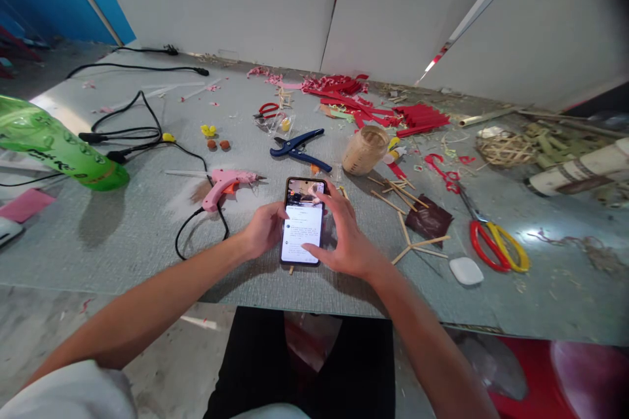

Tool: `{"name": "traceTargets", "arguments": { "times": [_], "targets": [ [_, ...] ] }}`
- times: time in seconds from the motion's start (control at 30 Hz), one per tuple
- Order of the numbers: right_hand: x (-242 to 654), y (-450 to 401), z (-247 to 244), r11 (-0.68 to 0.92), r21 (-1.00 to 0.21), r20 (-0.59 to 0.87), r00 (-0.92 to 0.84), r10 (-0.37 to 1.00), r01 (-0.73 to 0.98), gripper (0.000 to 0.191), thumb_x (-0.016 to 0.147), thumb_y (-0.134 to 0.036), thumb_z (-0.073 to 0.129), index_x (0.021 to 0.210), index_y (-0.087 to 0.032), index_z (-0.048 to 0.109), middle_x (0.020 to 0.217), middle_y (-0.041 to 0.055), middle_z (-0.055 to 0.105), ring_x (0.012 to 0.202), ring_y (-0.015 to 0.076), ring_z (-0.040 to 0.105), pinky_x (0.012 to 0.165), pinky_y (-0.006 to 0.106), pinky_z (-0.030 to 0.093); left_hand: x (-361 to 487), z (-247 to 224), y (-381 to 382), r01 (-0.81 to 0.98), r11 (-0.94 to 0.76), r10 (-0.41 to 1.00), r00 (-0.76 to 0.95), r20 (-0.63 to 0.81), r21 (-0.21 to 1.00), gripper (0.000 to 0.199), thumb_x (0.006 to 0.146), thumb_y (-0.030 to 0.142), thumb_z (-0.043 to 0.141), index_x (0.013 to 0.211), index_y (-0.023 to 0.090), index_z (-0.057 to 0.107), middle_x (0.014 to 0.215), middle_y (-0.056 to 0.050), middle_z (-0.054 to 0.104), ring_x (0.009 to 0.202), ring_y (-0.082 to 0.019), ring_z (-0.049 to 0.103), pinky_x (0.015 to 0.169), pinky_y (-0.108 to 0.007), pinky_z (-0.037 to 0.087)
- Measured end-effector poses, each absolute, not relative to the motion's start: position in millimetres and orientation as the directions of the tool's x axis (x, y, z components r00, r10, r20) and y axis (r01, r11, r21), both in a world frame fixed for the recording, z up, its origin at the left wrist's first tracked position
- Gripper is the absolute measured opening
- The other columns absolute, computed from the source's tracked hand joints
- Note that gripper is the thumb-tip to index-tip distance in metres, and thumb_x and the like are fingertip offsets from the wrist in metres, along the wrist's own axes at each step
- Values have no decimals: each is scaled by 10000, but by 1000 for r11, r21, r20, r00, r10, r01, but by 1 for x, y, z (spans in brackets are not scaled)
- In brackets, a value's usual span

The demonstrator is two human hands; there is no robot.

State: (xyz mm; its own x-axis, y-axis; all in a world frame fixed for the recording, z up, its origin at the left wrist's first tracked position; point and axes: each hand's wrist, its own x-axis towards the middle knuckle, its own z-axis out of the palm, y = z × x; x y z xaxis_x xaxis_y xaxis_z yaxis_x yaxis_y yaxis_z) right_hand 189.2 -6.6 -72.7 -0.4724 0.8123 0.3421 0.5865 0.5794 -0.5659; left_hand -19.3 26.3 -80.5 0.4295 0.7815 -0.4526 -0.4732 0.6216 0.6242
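Observation:
A smartphone [303, 232] with a lit screen, a picture on top and lines of text below, is held upright above the front of the table. My left hand [265, 229] grips its left edge, thumb at the side of the screen. Around the right edge curls my right hand [346, 236], its thumb over the lower screen and its fingers at the top right corner. Left of the phone lies a pink glue gun [223, 186] with its cord. Blue cutters [299, 149] are behind it. Thin wooden sticks [410, 245] joined in a Y lie to the right.
A green bottle [63, 150] lies at the left, near black cables [142, 118]. A jar [364, 150] stands beyond my right hand, with red paper strips [420, 118] behind. Scissors [491, 236], a white case [466, 271] and a dark packet [428, 217] lie on the right.

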Motion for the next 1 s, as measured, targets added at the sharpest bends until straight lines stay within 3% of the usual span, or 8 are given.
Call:
{"name": "traceTargets", "arguments": {
  "times": [0.1,0.2,0.4,0.53,0.6,0.77,1.0],
  "targets": [
    [189,-4,-75,594,-559,396,-442,805,579,685,1021,-298,564,1617,-306,225,1710,127,237,1591,314,247,1268,638,305,-20,-82,27,-477,620,782,438,-443,623,315,557,189,580,831,131,723,904,-123,750,867,-277,660,887,-388,510],
    [189,-2,-78,600,-556,439,-410,799,574,594,1061,-236,447,1614,-314,244,1683,118,308,1575,285,294,1266,621,322,-20,-84,27,-475,611,788,441,-429,633,334,559,192,584,852,126,729,924,-139,751,898,-293,664,900,-393,506],
    [190,-3,-77,595,-568,423,-418,804,569,594,1064,-275,457,1616,-308,239,1695,119,284,1578,289,286,1267,623,321,-21,-88,27,-487,608,790,450,-416,627,311,579,180,575,853,136,716,907,-126,744,873,-284,664,882,-391,508],
    [190,-6,-75,584,-579,371,-454,810,569,864,928,-425,726,1616,-285,223,1720,153,192,1581,359,254,1261,657,300,-21,-91,28,-483,614,786,449,-426,624,278,572,179,576,815,143,704,842,-111,731,815,-275,658,831,-381,511],
    [189,-6,-76,579,-574,354,-462,813,579,919,893,-428,768,1617,-286,219,1726,154,168,1584,367,245,1264,661,294,-21,-90,28,-479,616,784,449,-429,625,287,567,185,574,817,143,710,838,-113,734,803,-276,655,815,-380,511],
    [189,-4,-80,578,-580,424,-393,816,575,631,1058,-267,470,1624,-336,200,1693,101,295,1573,282,300,1261,605,349,-20,-86,26,-467,616,784,444,-434,635,319,567,193,583,844,130,728,910,-129,756,885,-292,668,875,-402,513],
    [190,-3,-79,564,-582,411,-387,826,586,574,1083,-287,412,1620,-336,216,1691,92,303,1574,276,301,1261,608,354,-22,-88,27,-462,598,796,441,-415,655,277,574,190,582,822,154,699,910,-118,754,928,-308,671,911,-432,516]
  ]
}}
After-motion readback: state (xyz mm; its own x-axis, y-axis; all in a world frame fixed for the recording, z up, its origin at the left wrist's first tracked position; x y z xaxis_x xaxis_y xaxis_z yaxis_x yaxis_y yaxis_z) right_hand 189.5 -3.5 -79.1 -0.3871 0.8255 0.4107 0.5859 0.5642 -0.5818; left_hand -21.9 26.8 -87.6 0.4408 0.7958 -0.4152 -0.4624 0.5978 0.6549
